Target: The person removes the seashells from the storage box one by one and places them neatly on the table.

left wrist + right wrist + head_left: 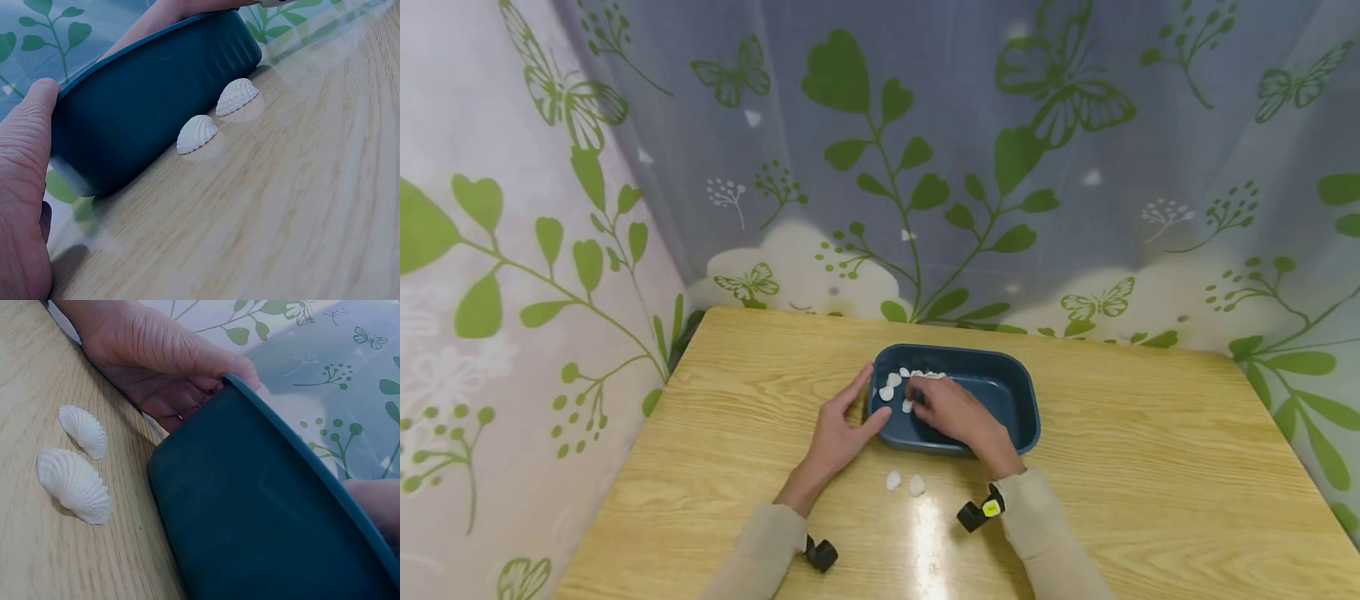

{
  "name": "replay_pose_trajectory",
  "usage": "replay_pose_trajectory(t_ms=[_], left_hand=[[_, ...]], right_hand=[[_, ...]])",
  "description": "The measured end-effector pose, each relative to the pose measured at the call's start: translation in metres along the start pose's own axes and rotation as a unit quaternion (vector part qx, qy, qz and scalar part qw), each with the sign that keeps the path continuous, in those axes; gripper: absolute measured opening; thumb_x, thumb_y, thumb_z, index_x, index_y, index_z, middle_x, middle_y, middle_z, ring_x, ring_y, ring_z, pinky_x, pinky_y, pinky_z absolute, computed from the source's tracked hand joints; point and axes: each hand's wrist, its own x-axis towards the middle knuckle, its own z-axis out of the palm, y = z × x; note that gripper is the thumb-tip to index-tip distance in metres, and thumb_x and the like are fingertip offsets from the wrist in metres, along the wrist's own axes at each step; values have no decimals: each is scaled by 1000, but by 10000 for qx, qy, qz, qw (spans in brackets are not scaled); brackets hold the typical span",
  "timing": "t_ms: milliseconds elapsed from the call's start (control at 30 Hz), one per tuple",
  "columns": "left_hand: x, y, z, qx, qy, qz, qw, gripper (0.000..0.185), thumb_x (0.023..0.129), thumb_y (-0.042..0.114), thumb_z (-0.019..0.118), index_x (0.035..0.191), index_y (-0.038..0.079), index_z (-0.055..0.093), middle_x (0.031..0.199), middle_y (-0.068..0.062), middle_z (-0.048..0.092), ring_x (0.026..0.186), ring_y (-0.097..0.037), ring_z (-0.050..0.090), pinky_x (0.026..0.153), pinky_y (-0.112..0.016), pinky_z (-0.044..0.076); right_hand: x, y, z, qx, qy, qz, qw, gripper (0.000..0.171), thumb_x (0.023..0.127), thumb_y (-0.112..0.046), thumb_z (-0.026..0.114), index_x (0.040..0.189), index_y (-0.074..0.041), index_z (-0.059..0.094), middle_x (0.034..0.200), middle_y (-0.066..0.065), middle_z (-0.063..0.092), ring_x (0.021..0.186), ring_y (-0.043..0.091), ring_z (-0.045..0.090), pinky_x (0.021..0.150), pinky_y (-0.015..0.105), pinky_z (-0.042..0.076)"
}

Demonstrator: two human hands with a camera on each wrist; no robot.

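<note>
A dark blue-green plastic basin (pixel 1007 408) stands on the table. Inside it, several white seashells (pixel 887 393) lie toward its left end and far side. My left hand (pixel 838 429) rests against the basin's left end, thumb and forefinger spread; the thumb (pixel 42 100) touches the rim. My right hand (pixel 955 408) reaches into the basin with fingers curled, pinching a small white seashell (pixel 907 407) at the fingertips. Both wrist views have the basin wall covering those fingertips. Two ribbed seashells, one left (pixel 892 480) and one right (pixel 917 484), lie on the table before the basin.
The wood-grain table (pixel 1150 467) reaches back to a hanging curtain (pixel 925 167) printed with green leaves and butterflies. Another curtain side (pixel 512 292) hangs along the left edge. Each wrist wears a small black camera (pixel 822 554).
</note>
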Motion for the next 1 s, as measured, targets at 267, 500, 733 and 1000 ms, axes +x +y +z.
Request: replay_pose_trajectory(t_ms=[267,500,733,1000], left_hand=[[-2,-1,1,-9,32,39,10000,66,95,6,77,153,-5,47,158,-23,44,149,-33,41,123,-47,32],[-1,0,2,45,90,105,9999,65,94,6,77,152,-5,48,157,-22,46,148,-33,43,123,-45,33],[0,0,1,14,68,34,10000,65,95,7,77,152,-5,49,157,-21,46,148,-30,42,124,-38,33],[0,2,1,33,39,30,10000,65,95,7,77,152,-6,48,157,-20,47,148,-30,43,123,-37,33]], right_hand=[[-1,1,1,137,-221,517,9983,28,100,-12,70,126,-4,65,75,-3,58,60,10,50,55,26,43],[0,5,4,154,-286,96,9994,15,99,-12,72,113,-7,69,82,-4,63,63,8,50,58,23,45],[1,8,3,283,-186,-172,9993,15,97,-9,73,110,-4,68,78,-4,60,61,8,49,55,26,45],[-2,5,0,394,-320,-45,9987,12,98,-9,73,107,-3,68,73,-4,56,60,7,47,55,24,42]])
